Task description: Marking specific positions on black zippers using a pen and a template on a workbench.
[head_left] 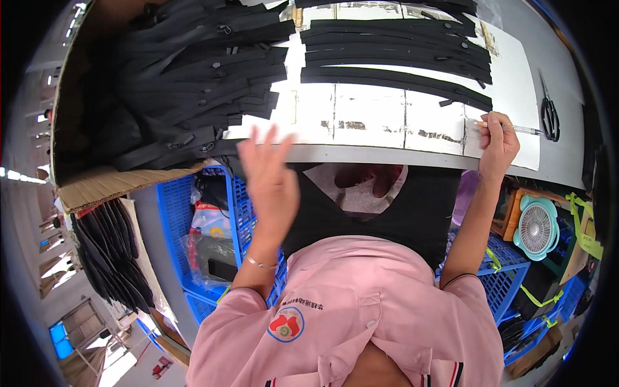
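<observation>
My right hand (499, 145) grips a slim, clear pen (527, 130) near the right end of a white marked board (374, 132). The pen's light tip points left over the board. Blurred by motion, my left hand (269, 177) hovers at the table's front edge, fingers spread and nothing seen in them. Several black zipper strips (393, 51) lie in rows across the board, ahead of both hands. To the left, a thick pile of black zippers (187, 77) has its ends and pulls overlapping the board's left side.
Black-handled scissors (549, 117) lie right of the board. A cardboard flap (129, 184) borders the zipper pile at left. Below the table are blue plastic crates (173, 226), a turquoise fan (537, 227) at right, and hanging dark strips (111, 255) at left.
</observation>
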The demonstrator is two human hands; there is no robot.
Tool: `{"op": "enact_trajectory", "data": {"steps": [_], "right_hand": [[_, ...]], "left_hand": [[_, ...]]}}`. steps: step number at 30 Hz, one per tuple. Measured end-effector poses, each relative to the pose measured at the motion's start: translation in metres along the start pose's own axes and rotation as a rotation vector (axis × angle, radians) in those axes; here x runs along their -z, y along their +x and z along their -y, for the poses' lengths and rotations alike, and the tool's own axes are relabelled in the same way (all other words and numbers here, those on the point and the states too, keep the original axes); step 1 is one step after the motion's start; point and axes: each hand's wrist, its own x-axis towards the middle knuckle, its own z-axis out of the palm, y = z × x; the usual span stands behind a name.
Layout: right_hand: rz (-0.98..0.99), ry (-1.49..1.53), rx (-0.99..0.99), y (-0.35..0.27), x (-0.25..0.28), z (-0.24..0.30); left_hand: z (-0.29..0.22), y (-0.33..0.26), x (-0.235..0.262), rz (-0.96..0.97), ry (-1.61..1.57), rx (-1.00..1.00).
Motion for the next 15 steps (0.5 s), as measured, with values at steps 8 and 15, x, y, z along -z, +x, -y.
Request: {"op": "enact_trajectory", "data": {"steps": [8, 15], "right_hand": [[0.017, 0.020, 0.003, 0.002, -0.003, 0.004], [-0.004, 0.030, -0.018, -0.001, -0.011, 0.007]], "left_hand": [[0.104, 0.001, 0.033, -0.112, 0.235, 0.061], [0.067, 0.049, 0.005, -0.211, 0.023, 0.019]]}}
